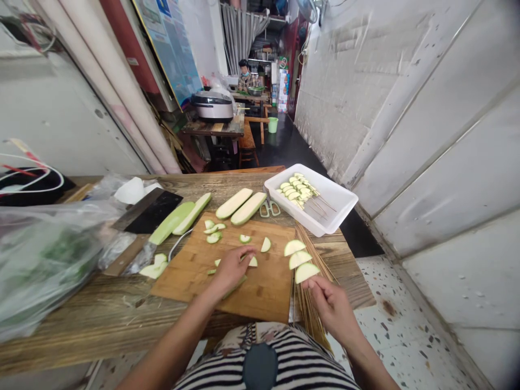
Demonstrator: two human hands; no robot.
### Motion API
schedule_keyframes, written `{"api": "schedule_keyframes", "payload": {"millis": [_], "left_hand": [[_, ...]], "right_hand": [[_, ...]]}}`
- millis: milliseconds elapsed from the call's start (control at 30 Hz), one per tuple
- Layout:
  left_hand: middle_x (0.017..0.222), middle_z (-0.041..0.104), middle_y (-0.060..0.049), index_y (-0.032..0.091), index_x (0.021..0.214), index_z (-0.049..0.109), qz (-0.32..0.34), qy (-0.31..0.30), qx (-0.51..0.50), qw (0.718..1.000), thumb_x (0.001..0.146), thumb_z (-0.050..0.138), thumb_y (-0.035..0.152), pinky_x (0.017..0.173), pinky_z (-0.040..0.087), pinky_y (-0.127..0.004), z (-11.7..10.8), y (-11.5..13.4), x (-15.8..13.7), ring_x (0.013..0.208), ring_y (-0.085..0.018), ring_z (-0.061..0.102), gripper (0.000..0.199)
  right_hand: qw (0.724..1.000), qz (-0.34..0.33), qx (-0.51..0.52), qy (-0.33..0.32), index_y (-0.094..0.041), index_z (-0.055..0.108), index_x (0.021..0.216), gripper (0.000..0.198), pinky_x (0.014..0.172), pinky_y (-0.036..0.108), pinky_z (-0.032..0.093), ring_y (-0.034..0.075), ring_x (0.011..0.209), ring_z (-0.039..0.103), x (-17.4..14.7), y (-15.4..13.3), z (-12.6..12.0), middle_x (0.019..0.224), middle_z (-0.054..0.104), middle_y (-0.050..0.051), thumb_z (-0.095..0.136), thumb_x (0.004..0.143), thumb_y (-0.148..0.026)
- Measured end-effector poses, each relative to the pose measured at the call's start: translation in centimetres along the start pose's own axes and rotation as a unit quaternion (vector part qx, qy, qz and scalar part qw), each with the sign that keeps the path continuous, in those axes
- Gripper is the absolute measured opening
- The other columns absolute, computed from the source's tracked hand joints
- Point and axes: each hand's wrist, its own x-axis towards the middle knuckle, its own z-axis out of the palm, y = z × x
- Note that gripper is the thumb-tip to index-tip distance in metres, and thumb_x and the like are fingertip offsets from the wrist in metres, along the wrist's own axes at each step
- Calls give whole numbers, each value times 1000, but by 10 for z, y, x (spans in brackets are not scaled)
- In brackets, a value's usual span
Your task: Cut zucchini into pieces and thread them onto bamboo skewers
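My right hand [331, 306] is closed around the lower end of a skewer; the stick is mostly hidden by the fingers. Three half-round zucchini slices [299, 259] with green rims sit on that skewer, beyond the board's right edge. Over the middle of the wooden cutting board [268, 295], my left hand [233, 268] has its thumb and fingertips drawn together at a zucchini slice [253, 262], partly covered by them. Other slices lie loose around it, among them one half-round slice [265, 245] and a small group [213, 233] at the board's upper left.
Bare skewers [311, 303] lie right of the board. A white tray [339, 208] holds finished zucchini skewers. Scissors [270, 208], halved zucchini [234, 203], a cleaver [152, 211] and a plastic bag of greens [60, 254] are on the table. A person [245, 76] sits far back.
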Motion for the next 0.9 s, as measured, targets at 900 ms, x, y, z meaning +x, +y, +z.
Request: {"api": "schedule_keyframes", "payload": {"millis": [900], "left_hand": [[102, 55, -13, 14, 79, 59, 23, -61, 138, 988, 68, 56, 11, 85, 40, -36, 36, 29, 39, 96, -24, 52, 12]], "right_hand": [[998, 39, 39, -11, -16, 59, 77, 38, 46, 23, 31, 12, 49, 36, 1, 22, 5, 55, 42, -3, 42, 90, -47]]}}
